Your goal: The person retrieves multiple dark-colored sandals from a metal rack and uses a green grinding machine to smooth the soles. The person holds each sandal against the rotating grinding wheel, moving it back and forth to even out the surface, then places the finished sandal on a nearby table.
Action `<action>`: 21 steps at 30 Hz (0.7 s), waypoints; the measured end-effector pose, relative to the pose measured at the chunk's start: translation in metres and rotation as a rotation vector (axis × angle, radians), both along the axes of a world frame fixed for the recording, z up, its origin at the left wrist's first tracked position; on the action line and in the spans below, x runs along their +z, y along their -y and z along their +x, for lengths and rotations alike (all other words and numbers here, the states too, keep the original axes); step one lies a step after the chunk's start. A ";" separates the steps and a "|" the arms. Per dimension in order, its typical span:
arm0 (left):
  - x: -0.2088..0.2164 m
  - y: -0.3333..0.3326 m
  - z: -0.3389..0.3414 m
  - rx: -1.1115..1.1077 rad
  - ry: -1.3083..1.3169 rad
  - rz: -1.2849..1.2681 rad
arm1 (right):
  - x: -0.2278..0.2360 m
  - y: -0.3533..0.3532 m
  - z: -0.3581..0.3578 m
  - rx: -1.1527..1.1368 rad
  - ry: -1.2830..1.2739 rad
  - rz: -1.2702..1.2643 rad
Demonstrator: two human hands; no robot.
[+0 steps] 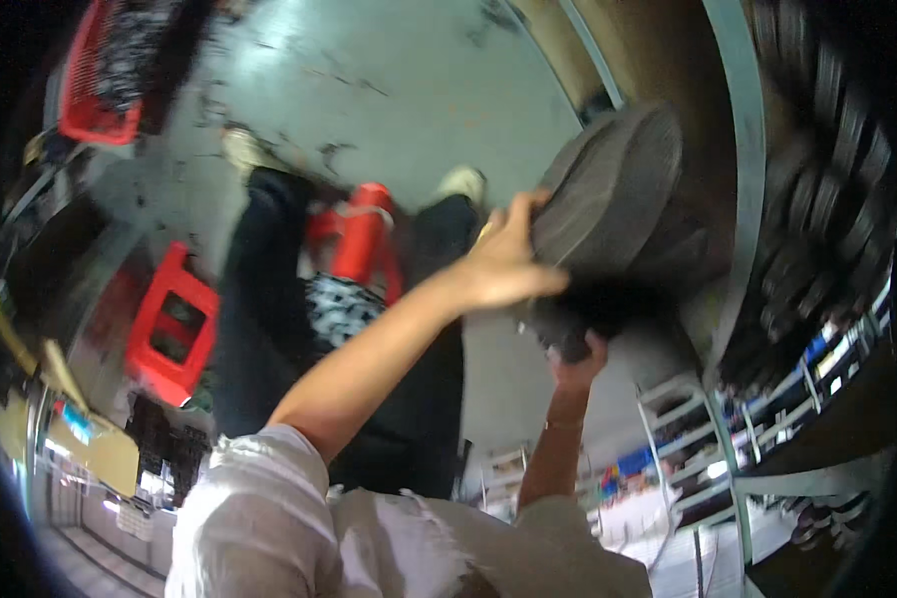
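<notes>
A bundle of dark grey-brown rounded flat pieces, layered and resembling shoe soles, is at the right of centre. My left hand grips its near left edge, fingers on the upper side and thumb lower down. Below it, my right hand is closed on a black, motion-blurred piece at the bundle's lower end. Whether that piece is part of the bundle, I cannot tell. Some right-hand fingers are hidden behind it.
Between my legs stands a red stool-like object with patterned cloth at its near end. A red plastic stool lies left, and a red basket is at the far left. Racks with many dark pieces line the right.
</notes>
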State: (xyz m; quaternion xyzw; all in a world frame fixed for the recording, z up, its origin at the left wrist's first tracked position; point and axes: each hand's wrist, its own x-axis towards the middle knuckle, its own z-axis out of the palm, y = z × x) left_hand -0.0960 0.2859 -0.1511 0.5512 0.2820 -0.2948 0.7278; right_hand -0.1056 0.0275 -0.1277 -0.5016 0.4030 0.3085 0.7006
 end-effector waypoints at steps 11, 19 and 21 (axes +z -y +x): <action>0.191 -0.343 -0.247 0.927 0.110 0.240 | 0.081 -0.424 -0.054 0.841 -0.050 0.441; 0.300 -0.673 -0.185 1.394 0.993 0.304 | 0.223 -0.846 0.019 0.629 0.479 0.913; 0.301 -0.698 -0.166 1.483 0.961 0.375 | 0.242 -0.919 0.031 0.511 0.621 0.931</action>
